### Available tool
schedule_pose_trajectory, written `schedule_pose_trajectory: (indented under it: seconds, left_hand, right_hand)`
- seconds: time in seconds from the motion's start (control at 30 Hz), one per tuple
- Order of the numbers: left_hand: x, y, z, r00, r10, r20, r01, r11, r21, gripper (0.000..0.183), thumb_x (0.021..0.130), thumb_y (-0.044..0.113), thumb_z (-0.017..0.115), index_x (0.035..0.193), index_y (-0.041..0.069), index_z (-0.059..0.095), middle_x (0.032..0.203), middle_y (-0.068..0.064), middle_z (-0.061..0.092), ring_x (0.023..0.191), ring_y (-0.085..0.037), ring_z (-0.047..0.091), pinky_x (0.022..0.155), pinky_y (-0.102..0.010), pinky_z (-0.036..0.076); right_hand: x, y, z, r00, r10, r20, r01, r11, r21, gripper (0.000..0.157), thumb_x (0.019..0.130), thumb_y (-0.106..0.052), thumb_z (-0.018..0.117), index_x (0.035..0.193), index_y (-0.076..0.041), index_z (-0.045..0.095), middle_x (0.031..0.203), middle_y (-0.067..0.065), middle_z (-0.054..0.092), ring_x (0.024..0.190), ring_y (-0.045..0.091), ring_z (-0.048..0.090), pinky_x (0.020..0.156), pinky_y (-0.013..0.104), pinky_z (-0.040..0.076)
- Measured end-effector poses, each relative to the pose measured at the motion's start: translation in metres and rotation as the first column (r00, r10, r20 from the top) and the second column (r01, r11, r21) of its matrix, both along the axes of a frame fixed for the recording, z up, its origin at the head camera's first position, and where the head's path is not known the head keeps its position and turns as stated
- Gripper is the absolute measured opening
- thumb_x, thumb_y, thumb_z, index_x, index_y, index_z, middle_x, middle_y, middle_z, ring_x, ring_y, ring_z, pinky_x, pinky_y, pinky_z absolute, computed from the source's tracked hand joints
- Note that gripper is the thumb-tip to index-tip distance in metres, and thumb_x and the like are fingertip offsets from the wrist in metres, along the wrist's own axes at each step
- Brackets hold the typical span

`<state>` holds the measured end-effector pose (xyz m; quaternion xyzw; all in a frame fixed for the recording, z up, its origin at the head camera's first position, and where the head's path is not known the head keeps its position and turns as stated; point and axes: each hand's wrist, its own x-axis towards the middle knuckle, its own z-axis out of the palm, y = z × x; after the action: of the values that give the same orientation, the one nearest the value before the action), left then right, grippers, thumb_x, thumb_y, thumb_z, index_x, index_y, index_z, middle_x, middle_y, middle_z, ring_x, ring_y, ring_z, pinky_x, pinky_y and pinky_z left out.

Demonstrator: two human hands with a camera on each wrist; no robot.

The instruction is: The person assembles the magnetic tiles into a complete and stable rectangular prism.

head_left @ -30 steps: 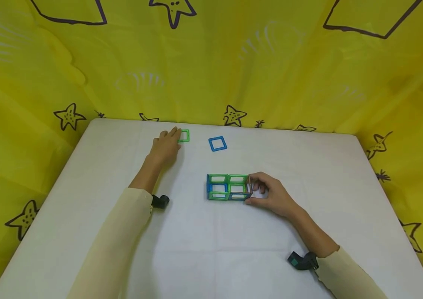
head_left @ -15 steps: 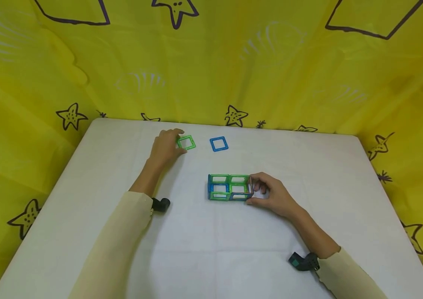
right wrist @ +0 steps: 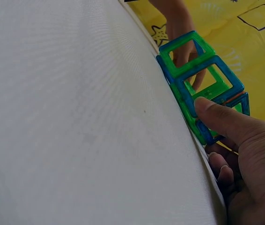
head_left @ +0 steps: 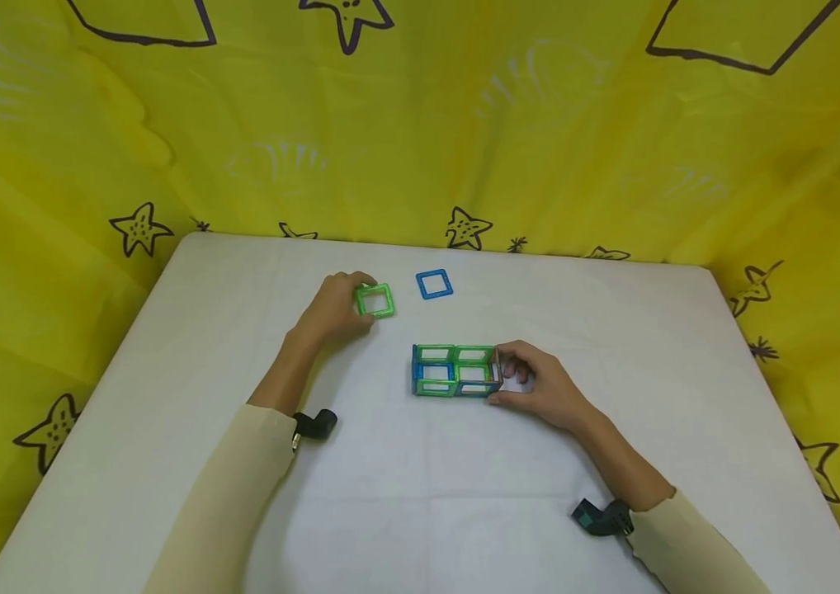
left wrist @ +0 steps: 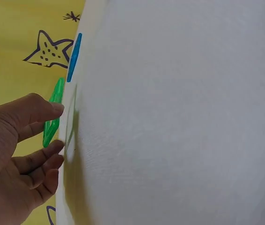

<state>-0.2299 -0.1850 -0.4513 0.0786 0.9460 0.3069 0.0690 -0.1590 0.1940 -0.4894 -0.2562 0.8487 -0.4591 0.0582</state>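
Observation:
My left hand [head_left: 337, 308] pinches a green square magnetic tile [head_left: 392, 301] between thumb and fingers. In the left wrist view that green tile [left wrist: 53, 133] is lifted off the table, its shadow below it. My right hand [head_left: 545, 384] grips the right end of a box frame [head_left: 455, 371] built of green and blue magnetic tiles, which stands on the table with its top side open. The right wrist view shows the thumb pressing a blue tile [right wrist: 235, 83] of that frame; the fingertips behind it are partly hidden.
A loose blue square tile [head_left: 435, 285] lies flat near the far edge, to the right of the green tile. The white-covered table [head_left: 420, 528] meets a yellow patterned curtain [head_left: 390, 148] at the back and sides. Each wrist carries a small black camera.
My left hand has picked up the green tile from near the far edge and brought it slightly nearer and rightward. The right hand and the box frame have stayed put.

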Motion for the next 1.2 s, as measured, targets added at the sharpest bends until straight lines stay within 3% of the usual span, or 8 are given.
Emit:
schedule_pose_trajectory:
  seconds: [0.17, 0.33, 0.5, 0.77, 0.93, 1.2]
  left_hand:
    - [0.004, -0.003, 0.003, 0.999, -0.037, 0.003, 0.037, 0.998, 0.045, 0.059, 0.086, 0.008, 0.076, 0.143, 0.002, 0.061, 0.108, -0.017, 0.062, 0.096, -0.032, 0.053, 0.083, -0.043, 0.047]
    - [0.005, -0.003, 0.0, 0.999, -0.037, 0.022, 0.036, 0.997, 0.061, 0.06, 0.088, 0.012, 0.082, 0.142, -0.001, 0.061, 0.105, -0.015, 0.059, 0.095, -0.029, 0.051, 0.081, -0.04, 0.044]
    - [0.007, -0.002, -0.005, 1.0, -0.001, -0.003, 0.001, 0.998, 0.068, 0.067, 0.085, 0.022, 0.09, 0.14, -0.003, 0.063, 0.104, -0.015, 0.06, 0.095, -0.029, 0.052, 0.081, -0.039, 0.045]
    - [0.008, -0.001, -0.003, 1.0, 0.019, -0.013, -0.019, 0.999, 0.03, 0.07, 0.079, 0.02, 0.095, 0.138, -0.003, 0.065, 0.102, -0.015, 0.063, 0.094, -0.029, 0.055, 0.081, -0.039, 0.048]
    - [0.009, -0.002, -0.004, 1.0, 0.013, 0.006, -0.013, 0.999, 0.032, 0.071, 0.082, 0.018, 0.093, 0.144, 0.001, 0.062, 0.104, -0.015, 0.063, 0.094, -0.028, 0.054, 0.082, -0.039, 0.047]
    - [0.016, -0.005, -0.005, 0.999, 0.025, -0.034, -0.023, 0.997, 0.067, 0.065, 0.087, 0.019, 0.088, 0.144, 0.002, 0.062, 0.114, -0.015, 0.065, 0.096, -0.028, 0.055, 0.083, -0.041, 0.048]
  right_hand:
    - [0.0, 0.001, -0.001, 1.0, -0.006, -0.005, 0.007, 1.0, 0.004, 0.065, 0.076, -0.013, 0.097, 0.132, -0.008, 0.066, 0.097, 0.004, 0.061, 0.086, 0.022, 0.051, 0.072, 0.027, 0.043]
    - [0.0, 0.002, -0.002, 1.0, -0.002, -0.012, 0.002, 1.0, -0.009, 0.064, 0.076, -0.013, 0.097, 0.132, -0.007, 0.066, 0.097, 0.005, 0.061, 0.085, 0.022, 0.051, 0.072, 0.028, 0.043]
    - [0.0, 0.001, -0.002, 1.0, 0.01, -0.023, -0.011, 1.0, -0.021, 0.064, 0.076, -0.013, 0.097, 0.131, -0.006, 0.066, 0.097, 0.005, 0.062, 0.085, 0.022, 0.051, 0.072, 0.028, 0.043]
    - [0.0, 0.0, 0.0, 1.0, 0.008, -0.021, -0.008, 1.0, -0.013, 0.065, 0.075, -0.013, 0.097, 0.132, -0.007, 0.066, 0.097, 0.005, 0.062, 0.085, 0.022, 0.052, 0.072, 0.027, 0.044]
    - [0.0, 0.0, -0.001, 1.0, 0.009, -0.017, -0.009, 1.0, -0.015, 0.065, 0.075, -0.012, 0.097, 0.132, -0.006, 0.066, 0.097, 0.005, 0.061, 0.085, 0.022, 0.052, 0.072, 0.028, 0.044]
    - [0.0, -0.001, 0.0, 1.0, 0.008, -0.015, -0.008, 1.0, -0.009, 0.066, 0.075, -0.01, 0.097, 0.133, -0.006, 0.065, 0.098, 0.005, 0.061, 0.086, 0.022, 0.052, 0.072, 0.026, 0.044]
